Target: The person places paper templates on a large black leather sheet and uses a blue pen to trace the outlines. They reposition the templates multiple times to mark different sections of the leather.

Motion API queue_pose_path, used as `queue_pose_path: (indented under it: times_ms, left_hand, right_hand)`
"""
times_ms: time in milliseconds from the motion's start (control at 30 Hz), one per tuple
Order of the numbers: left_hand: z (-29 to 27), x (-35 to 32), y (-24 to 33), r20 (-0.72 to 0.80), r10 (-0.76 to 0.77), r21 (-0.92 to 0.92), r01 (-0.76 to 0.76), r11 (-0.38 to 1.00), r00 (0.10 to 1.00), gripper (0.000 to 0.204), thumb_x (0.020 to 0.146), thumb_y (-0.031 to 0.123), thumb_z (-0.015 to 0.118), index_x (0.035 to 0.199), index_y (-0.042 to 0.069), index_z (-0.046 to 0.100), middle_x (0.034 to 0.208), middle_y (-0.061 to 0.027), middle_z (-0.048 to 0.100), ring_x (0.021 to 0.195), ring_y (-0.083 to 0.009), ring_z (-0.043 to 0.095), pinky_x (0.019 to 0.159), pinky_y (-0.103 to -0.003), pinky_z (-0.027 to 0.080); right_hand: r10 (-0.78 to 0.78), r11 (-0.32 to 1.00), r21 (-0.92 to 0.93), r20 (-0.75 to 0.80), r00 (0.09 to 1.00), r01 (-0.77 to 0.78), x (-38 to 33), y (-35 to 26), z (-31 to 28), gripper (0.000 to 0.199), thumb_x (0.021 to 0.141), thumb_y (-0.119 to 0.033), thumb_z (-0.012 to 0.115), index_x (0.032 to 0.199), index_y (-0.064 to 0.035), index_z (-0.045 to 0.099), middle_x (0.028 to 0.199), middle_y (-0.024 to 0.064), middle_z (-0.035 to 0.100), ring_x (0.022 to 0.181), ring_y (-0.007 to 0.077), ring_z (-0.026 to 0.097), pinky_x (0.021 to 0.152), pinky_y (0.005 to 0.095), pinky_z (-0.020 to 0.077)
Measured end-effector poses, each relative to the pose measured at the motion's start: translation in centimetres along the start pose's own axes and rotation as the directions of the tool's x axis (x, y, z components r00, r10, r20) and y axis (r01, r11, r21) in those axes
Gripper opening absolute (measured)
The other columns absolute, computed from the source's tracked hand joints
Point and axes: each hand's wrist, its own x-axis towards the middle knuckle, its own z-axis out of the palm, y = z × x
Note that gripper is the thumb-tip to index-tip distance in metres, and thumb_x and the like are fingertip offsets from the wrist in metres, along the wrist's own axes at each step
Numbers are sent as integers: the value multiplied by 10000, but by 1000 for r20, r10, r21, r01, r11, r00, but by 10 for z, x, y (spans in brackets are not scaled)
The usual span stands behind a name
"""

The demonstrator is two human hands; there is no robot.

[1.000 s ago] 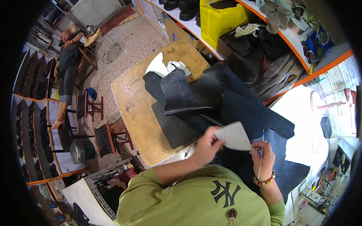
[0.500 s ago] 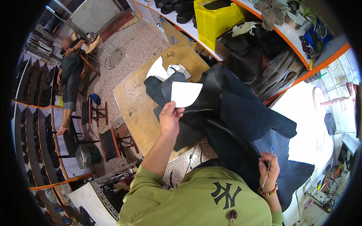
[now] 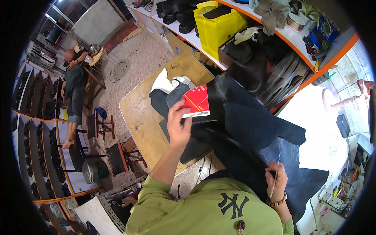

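Two bare hands are at work above dark leather (image 3: 246, 121), which covers much of the wooden counter (image 3: 137, 113) and hangs past its near edge. The left hand (image 3: 179, 131) has its grip pinching a fan-shaped card (image 3: 197, 100), red on the face that shows, by its left side, thumb and fingers pressed together. The card is over the leather on the counter, roughly midway between the far and near edges; whether it touches what lies beneath cannot be told. The right hand (image 3: 277, 182), well to the right of the counter's near edge, has its grip closed about a slim pale pen (image 3: 273, 186); the blue end points toward a lined panel (image 3: 272, 150) of leather, though contact is not clear.

As for progress, pale outlines are already drawn on that panel and on a piece near the middle of the counter. Broad stretches of leather show no lines, so the marking looks partly done, and no drawn shape in sight appears cut out.

White pieces (image 3: 160, 81) lie near the counter's far edge, with a loop of cord (image 3: 173, 66) close to its far corner. Past the right side stands a yellow bag (image 3: 219, 29).
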Motion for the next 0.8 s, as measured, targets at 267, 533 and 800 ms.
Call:
queue_pose_path:
  times_ms: [267,533,800]
  left_hand:
    - [7,2,9,-12,229,235,-220,947,973,382,816,-117,602,1170,15,654,1314,-200,585,1154,-332,617,965,-354,509]
    - [4,49,-4,2,35,300,-34,953,999,410,847,-32,638,1244,48,579,862,-164,613,797,-328,625,717,-411,498]
    - [50,144,-88,586,-350,-72,478,876,731,181,860,5,685,1039,23,666,912,-26,663,844,-121,592,779,-268,477]
  right_hand:
    - [-21,999,26,-5,1000,21,-1,3,1,270,765,126,624,982,-22,558,990,146,640,828,242,639,768,327,513]
    - [-13,999,38,-17,1000,14,-2,8,6,195,812,87,594,976,-17,576,978,111,634,802,182,597,732,286,479]
    - [-2,1000,13,-19,1000,2,-3,12,9,196,809,99,598,967,-13,569,966,120,633,794,205,610,739,302,491]
